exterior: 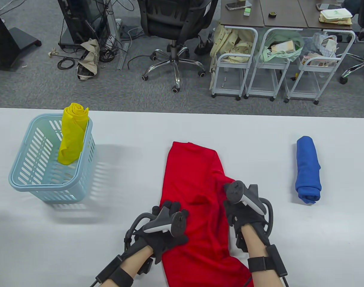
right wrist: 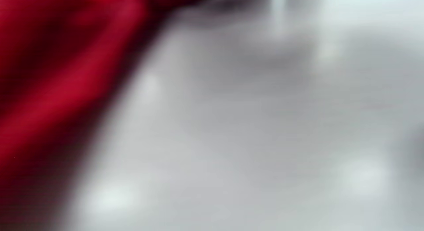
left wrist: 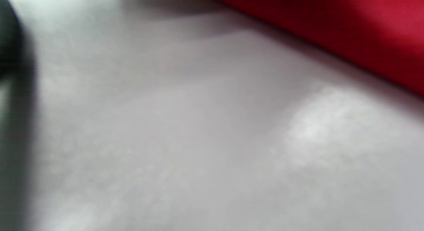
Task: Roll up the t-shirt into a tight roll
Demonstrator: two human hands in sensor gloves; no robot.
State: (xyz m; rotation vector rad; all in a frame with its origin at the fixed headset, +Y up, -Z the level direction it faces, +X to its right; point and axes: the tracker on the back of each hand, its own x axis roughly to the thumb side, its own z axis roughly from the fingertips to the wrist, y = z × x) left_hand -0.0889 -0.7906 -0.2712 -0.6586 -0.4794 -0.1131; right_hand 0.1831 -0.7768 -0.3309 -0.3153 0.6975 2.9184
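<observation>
Far left on the white surface [exterior: 182,125] stands a pale blue basket [exterior: 20,179] with a rolled yellow garment [exterior: 71,134] upright inside, leaning on its far right corner.

Left hand [exterior: 167,230]: resting on the left edge of the red t-shirt [exterior: 193,179], near the front of the surface. Its fingers [exterior: 173,207] lie over the cloth, but the tracker hides how far they curl; whether they pinch the fabric cannot be told. The left wrist view is blurred and shows only cloth edge and bare surface.

The t-shirt lies folded into a long strip at centre, not yet rolled. Its long axis runs from the person's edge away toward the far side, tilted slightly. The near end passes between the two wrists.

Right hand [exterior: 244,206]: on the strip's right edge, a little farther forward than the left. Finger state also obscured; cannot tell.

Judgement: both hands flank the strip about equally, so rolling would start at the near end and travel along the axis.

Far right, well apart, lies a rolled blue garment [exterior: 308,169].
</observation>
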